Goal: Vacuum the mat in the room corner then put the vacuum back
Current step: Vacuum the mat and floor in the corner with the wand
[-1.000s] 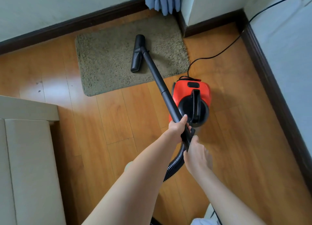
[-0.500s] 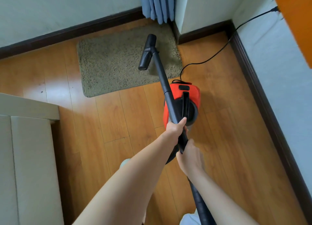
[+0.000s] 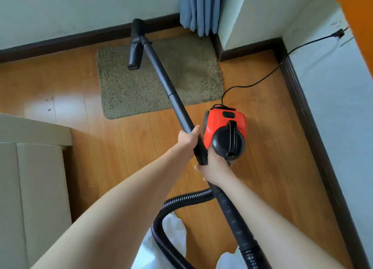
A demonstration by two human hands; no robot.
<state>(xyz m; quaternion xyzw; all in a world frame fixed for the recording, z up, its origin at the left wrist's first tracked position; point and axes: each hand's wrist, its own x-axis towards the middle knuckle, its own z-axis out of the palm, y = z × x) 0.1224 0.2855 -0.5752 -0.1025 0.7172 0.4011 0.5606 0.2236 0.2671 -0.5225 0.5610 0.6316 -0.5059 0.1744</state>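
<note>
A shaggy olive mat [image 3: 187, 77] lies on the wooden floor in the room corner. The black vacuum wand [image 3: 171, 95] runs from my hands up across it, and its floor nozzle [image 3: 135, 46] sits over the mat's far left edge, reaching the baseboard. My left hand [image 3: 188, 138] grips the wand higher up. My right hand [image 3: 214, 166] holds its lower end, just beneath the left. The red and black vacuum body [image 3: 226, 133] stands on the floor to the right of my hands. A ribbed black hose [image 3: 161, 234] loops back near my feet.
The black power cord [image 3: 260, 81] runs from the vacuum body to a wall plug [image 3: 340, 33] at the upper right. Blue curtains [image 3: 198, 8] hang behind the mat. A beige cushioned seat [image 3: 34, 180] fills the left side. Dark baseboard [image 3: 314, 127] lines the right wall.
The nozzle has moved from the mat's middle toward its far left edge at the baseboard. Both hands kept their grip on the wand. The hose now loops near my feet.
</note>
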